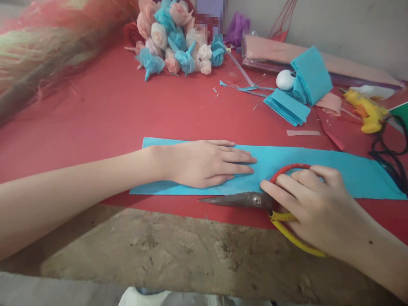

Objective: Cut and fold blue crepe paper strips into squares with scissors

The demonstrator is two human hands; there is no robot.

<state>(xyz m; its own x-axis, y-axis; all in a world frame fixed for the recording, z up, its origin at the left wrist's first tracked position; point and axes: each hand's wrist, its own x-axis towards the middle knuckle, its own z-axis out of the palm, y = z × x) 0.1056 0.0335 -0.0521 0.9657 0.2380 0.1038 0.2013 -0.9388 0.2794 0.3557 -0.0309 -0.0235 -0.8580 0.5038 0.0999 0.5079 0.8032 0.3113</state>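
Note:
A long strip of blue crepe paper [353,174] lies across the red sheet in front of me. My left hand [210,163] rests flat on its left half, fingers stretched out to the right. My right hand [312,199] grips a pair of scissors [242,199] with one red and one yellow handle. The dark blades look closed together and point left, lying along the strip's near edge. Part of the handles is hidden behind my right fingers.
Paper flowers [178,38] in pink, white and blue are bunched at the back. Folded blue paper pieces [287,106], a white egg-shaped object [285,80] and a yellow glue gun [369,110] with black cord lie at the right. Wrapped pink paper [318,59] sits behind them.

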